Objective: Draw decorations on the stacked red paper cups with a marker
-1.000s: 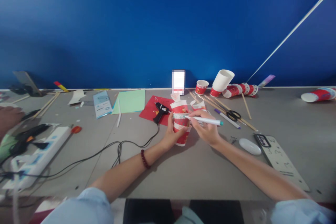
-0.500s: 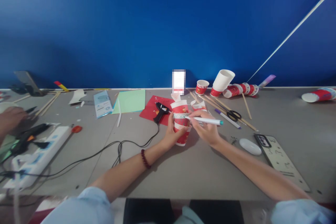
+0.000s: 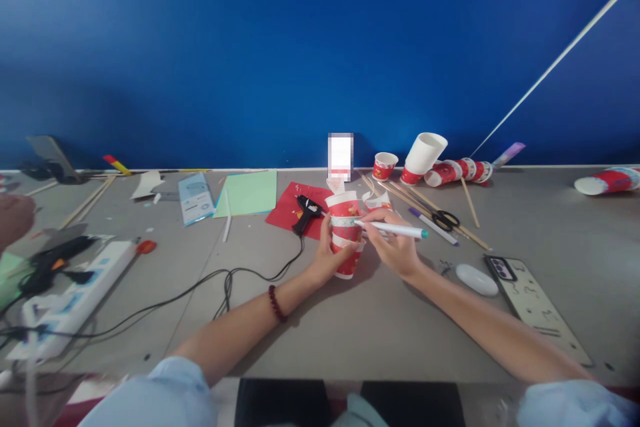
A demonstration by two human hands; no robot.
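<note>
Gripping a stack of red-and-white paper cups [image 3: 346, 228], the left hand [image 3: 331, 257] has its thumb across the front and its fingers around the left side. The stack sits front and centre over the table [image 3: 320, 340], leaning a little, with its open top up. The right hand [image 3: 396, 247] has a white marker [image 3: 393, 229] pinched like a pen, teal end pointing off to the right and tip right at the pale patterned band — can't tell from here if it's actually touching. Dark red bead bracelet [image 3: 277, 303] on the left wrist, pale blue sleeves on both arms.

Just past the left hand there's a black glue gun [image 3: 303, 219] lying on red paper [image 3: 281, 214], and further left some light green paper [image 3: 250, 193] and a blue-and-white packet [image 3: 195, 200]. Right side has wooden sticks, a purple-capped marker [image 3: 434, 227], black scissors [image 3: 445, 219], a white mouse [image 3: 477, 279] and a phone [image 3: 540, 307] lying camera side up. At the back by the blue wall [image 3: 300, 47]: a small red cup [image 3: 385, 167], a taller white-topped one tilting, and a row of joined cups [image 3: 457, 172] on its side. Far left — a power strip [image 3: 93, 293] and part of someone else's hand [image 3: 13, 219], cut off by the edge.
</note>
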